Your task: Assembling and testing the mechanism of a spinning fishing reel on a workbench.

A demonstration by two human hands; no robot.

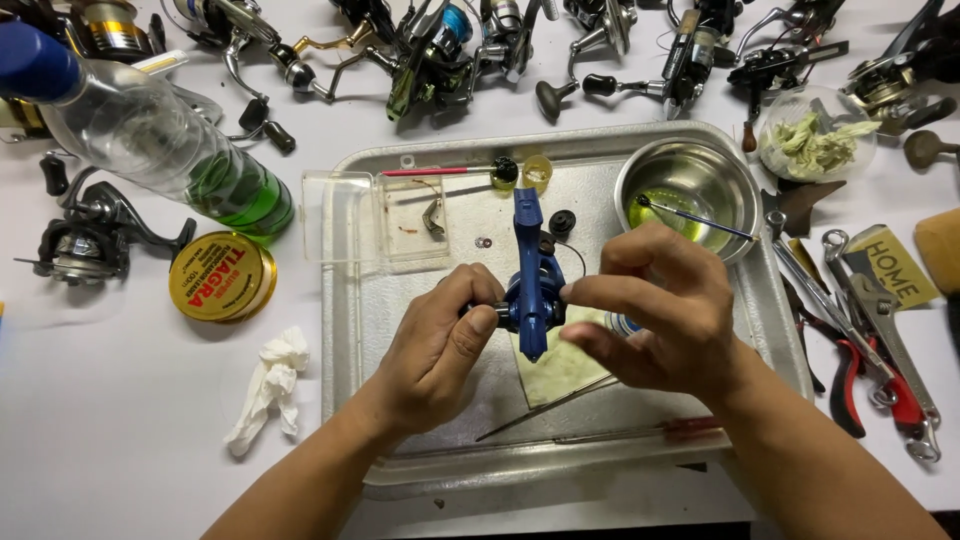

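My left hand (440, 345) grips a blue fishing reel body (531, 280) from its left side, over a metal tray (370, 330). The reel's stem points away from me toward the tray's far edge. My right hand (650, 305) is at the reel's right side, with thumb and forefinger pinched close to a small part on the body; whether they hold anything is too small to tell. Under the reel lies a greenish cloth (560, 368).
A steel bowl (690, 180) with green liquid and a brush sits at the tray's far right. A clear plastic box (375, 215), red-handled tools, a plastic bottle (150, 135), a round yellow tin (220, 276), crumpled tissue (270, 385), pliers and wrenches (870, 330) and several reels surround the tray.
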